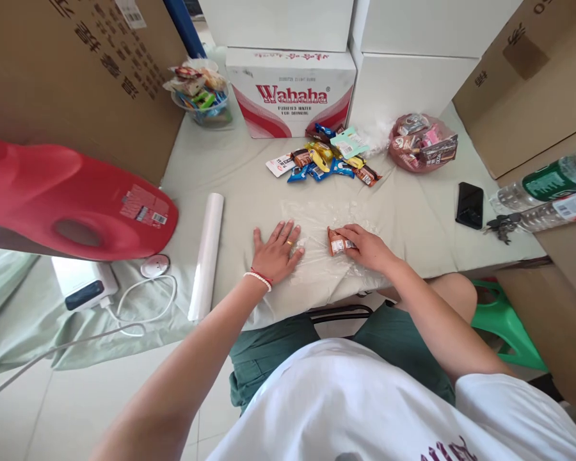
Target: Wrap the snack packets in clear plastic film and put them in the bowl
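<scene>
A red plastic jug [67, 198] lies on its side at the far left, and a white roll [206, 256] of film lies lengthwise on the pale cloth just beside it. The left hand [276, 253] comes next. It rests palm down with fingers spread and holds nothing, pressing flat on the left edge of a clear, crinkled sheet [317, 221]. A ring is on one finger and red and white bands are at the wrist.

On the sheet, near its middle, lies a small brown packet [338, 242] with a white label, its end pointing left. The right hand [367, 248] covers the packet's right end, knuckles up and fingers curled around it. Behind the sheet lies a loose pile [326, 163] of wrapped snacks. Well to the right, a black phone [470, 205] lies flat beside keys [502, 225].
</scene>
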The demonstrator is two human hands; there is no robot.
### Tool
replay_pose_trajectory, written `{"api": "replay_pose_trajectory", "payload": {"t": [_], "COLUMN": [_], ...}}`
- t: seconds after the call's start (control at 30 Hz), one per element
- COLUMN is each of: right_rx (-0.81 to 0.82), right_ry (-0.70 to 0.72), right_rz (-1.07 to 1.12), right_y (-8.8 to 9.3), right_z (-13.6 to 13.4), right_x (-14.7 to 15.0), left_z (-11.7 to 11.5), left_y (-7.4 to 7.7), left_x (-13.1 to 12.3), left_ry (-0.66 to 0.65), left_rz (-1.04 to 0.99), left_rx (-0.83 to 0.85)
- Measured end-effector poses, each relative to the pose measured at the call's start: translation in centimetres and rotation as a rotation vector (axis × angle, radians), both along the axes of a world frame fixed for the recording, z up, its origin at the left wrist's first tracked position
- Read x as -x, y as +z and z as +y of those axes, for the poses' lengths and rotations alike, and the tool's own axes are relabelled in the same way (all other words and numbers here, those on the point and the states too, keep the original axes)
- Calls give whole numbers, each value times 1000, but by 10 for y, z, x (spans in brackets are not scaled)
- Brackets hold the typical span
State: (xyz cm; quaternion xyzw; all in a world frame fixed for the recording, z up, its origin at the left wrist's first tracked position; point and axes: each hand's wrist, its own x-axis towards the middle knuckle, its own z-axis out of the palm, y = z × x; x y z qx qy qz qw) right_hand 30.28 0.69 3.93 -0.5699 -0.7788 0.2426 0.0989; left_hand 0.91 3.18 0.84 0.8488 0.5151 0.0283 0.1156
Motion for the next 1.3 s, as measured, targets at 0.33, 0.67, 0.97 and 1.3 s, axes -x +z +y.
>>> {"api": "replay_pose_trajectory", "payload": {"t": [0.33, 0.67, 0.97, 1.3], "right_rx": [-3, -181, -273, -76], "right_ry": [-28, 6, 15, 261], "right_rz": [-29, 135, 207, 71], "right_y": [14, 7, 23, 6], "right_z": [7, -79, -50, -67], "right_x": [27, -20, -25, -21], "left_z": [-1, -10, 3, -1], "left_y": [2, 6, 9, -5], "left_x": [1, 19, 43, 37], "left_ry": [29, -315, -386, -205], "left_rz": [-11, -177, -304, -492], "left_rx": [-2, 13, 220, 150]}}
